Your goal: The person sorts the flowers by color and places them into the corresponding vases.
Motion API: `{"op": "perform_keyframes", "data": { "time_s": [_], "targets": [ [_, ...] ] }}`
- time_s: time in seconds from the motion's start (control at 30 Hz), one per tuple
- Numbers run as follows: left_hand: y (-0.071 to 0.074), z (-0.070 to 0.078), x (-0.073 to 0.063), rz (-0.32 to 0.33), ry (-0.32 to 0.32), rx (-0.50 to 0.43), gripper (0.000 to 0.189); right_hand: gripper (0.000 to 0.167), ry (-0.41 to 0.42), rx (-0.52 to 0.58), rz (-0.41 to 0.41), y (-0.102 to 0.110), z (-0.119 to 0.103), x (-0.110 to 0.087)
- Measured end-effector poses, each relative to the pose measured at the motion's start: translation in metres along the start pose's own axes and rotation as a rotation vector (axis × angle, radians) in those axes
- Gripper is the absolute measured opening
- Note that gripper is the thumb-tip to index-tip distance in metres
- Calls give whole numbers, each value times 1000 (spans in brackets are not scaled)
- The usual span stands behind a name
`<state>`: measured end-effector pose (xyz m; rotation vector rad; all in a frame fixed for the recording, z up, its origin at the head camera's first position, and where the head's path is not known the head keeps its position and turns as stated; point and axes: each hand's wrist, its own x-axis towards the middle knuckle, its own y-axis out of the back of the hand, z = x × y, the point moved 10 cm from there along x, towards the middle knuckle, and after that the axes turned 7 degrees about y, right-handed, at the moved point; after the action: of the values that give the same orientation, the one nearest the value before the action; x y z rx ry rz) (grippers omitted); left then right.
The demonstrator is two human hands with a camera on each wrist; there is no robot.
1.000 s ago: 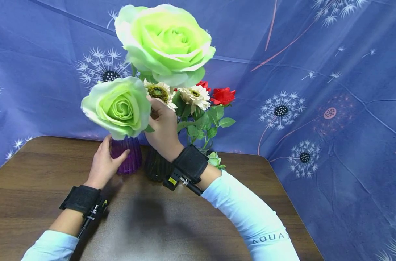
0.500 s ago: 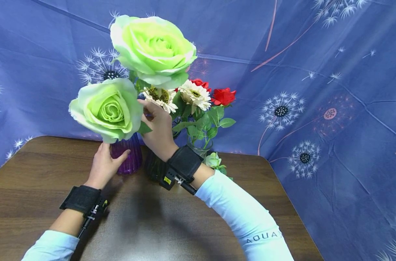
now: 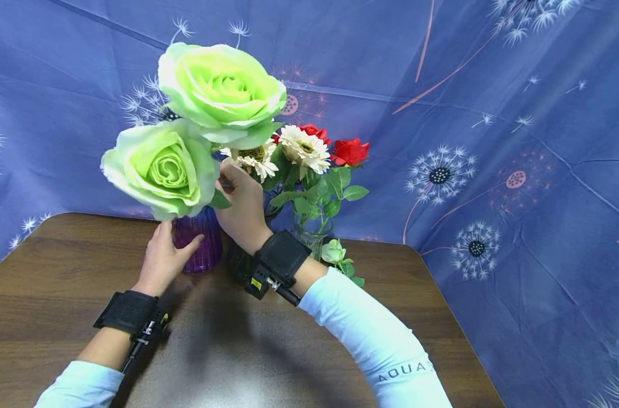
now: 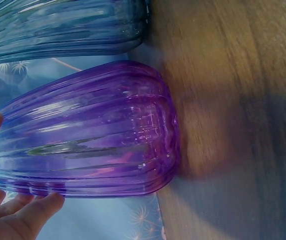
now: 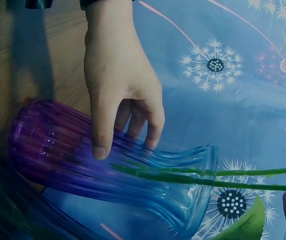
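My left hand (image 3: 158,260) holds a ribbed glass vase (image 4: 102,145), purple at the base and blue toward the rim, with thumb and fingers on opposite sides. The vase stands upright on the wooden table. My right hand (image 3: 243,207) pinches the stems of two large pale green artificial roses above the rim. One rose (image 3: 222,93) stands higher; the other rose (image 3: 169,170) hangs lower left and hides the vase's top in the head view. Two green stems (image 5: 183,179) reach inside the vase in the right wrist view, their ends about halfway down.
A dark ribbed vase (image 4: 72,27) stands close beside the purple one. Farther right, a clear glass vase (image 3: 314,235) stands below red roses (image 3: 350,152) and cream daisy-like flowers (image 3: 305,148). A small pale green rose (image 3: 333,252) is beside it. A blue patterned cloth (image 3: 492,113) hangs behind.
My right hand has moved left and slightly down, and both green roses have moved left; the higher one has sunk clearly. The left hand stays on the vase.
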<state>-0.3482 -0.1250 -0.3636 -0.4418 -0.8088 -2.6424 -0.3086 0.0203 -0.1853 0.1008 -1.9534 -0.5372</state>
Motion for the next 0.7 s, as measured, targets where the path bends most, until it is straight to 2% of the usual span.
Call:
{"op": "perform_keyframes", "data": {
  "time_s": [0.23, 0.43, 0.7],
  "targets": [
    [-2, 0, 0, -26, 9, 6, 73, 21, -43, -94, -47, -8, 5, -2],
    [-3, -3, 0, -53, 40, 27, 78, 22, -116, -76, -50, -12, 13, -3],
    [-4, -6, 0, -82, 75, 40, 80, 22, -141, -89, -57, -16, 16, -2]
  ]
}}
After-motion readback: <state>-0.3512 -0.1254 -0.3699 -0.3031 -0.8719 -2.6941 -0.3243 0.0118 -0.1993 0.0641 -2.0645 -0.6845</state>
